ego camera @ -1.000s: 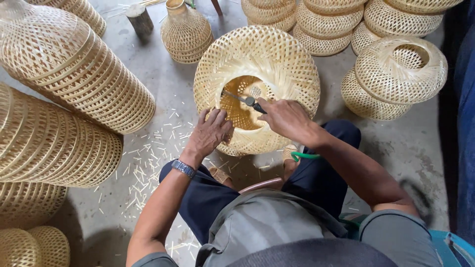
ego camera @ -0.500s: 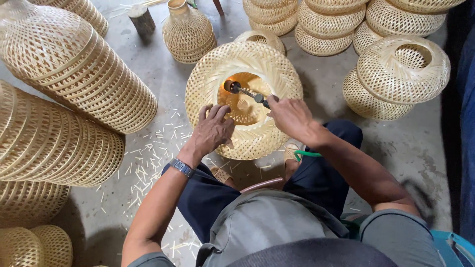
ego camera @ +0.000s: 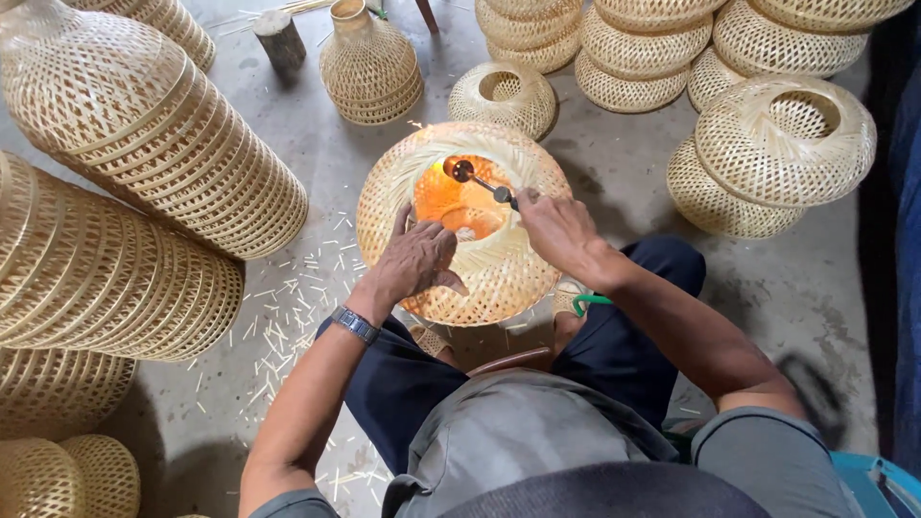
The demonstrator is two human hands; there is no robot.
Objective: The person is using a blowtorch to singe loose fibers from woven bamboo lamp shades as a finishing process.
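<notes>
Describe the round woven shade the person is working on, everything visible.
The woven bamboo shade is pale, round and openwork, with a wide rimmed opening facing up. Its inside glows orange where a torch points in. It rests before the seated person's knees on the concrete floor. The left hand lies on its rim and wall; the right hand holds the torch over the opening.

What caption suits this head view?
Left hand steadies a woven bamboo shade while right hand aims a torch inside.
</notes>
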